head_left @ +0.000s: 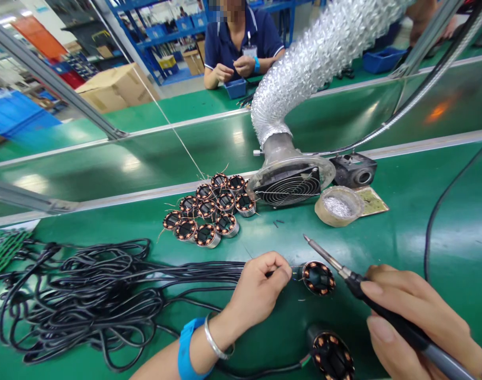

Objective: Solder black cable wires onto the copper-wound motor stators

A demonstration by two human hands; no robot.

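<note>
My right hand (418, 316) is closed round the handle of a soldering iron (330, 258), its tip up and to the left, clear of the table. My left hand (262, 279) is closed in a pinch on the end of a black cable (221, 270); thin wires show just past the fingertips. Right beside them lies a motor stator (319, 278) with copper windings. I cannot tell whether the wires are joined to it. Nearer to me, a second stator (331, 356) has a black cable with coloured wires running to it.
Black cables (86, 301) lie heaped at left. Several stators (205, 235) stand behind my left hand. A fume extractor (288, 187) with a foil duct, a round tub (338, 207) of silvery bits and an iron holder (355, 170) stand further back. A co-worker (241, 47) sits opposite.
</note>
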